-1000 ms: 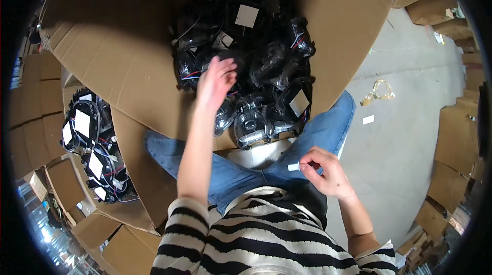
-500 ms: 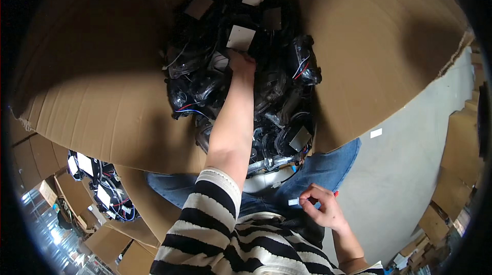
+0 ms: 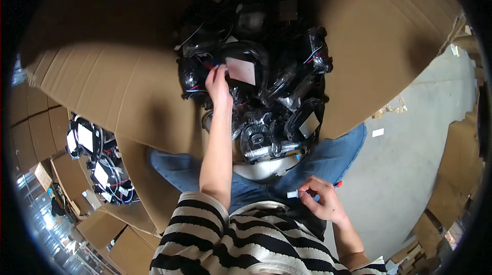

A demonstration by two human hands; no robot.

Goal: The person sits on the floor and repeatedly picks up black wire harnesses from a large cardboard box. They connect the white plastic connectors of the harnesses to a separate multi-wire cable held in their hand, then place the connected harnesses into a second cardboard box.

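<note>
A pile of black, lamp-like plastic parts (image 3: pixel 256 139) in clear wrap, with thin coloured wires, fills the middle of a large cardboard box. My left hand (image 3: pixel 219 88) reaches into the pile, fingers pinched on wires (image 3: pixel 210 65) at the left side of one black part. That part bears a square pale-pink card (image 3: pixel 241 71). Low at the right, over my lap, my right hand (image 3: pixel 323 201) is closed, with a small white piece, tag- or connector-like (image 3: pixel 292 194), between thumb and forefinger. A small red tip (image 3: pixel 339 184) shows beyond its knuckles; what it belongs to is hidden.
Cardboard walls (image 3: pixel 379 60) rise around the pile. More wired black parts with white cards (image 3: pixel 102 167) sit in another box at the left. A white slip (image 3: pixel 377 132) lies on the grey floor at the right, near stacked cardboard (image 3: pixel 451 172).
My left hand has come back toward me and left, now at wires. A black part with a square card has come nearer with it. My right hand stays nearly in place with the white piece.
</note>
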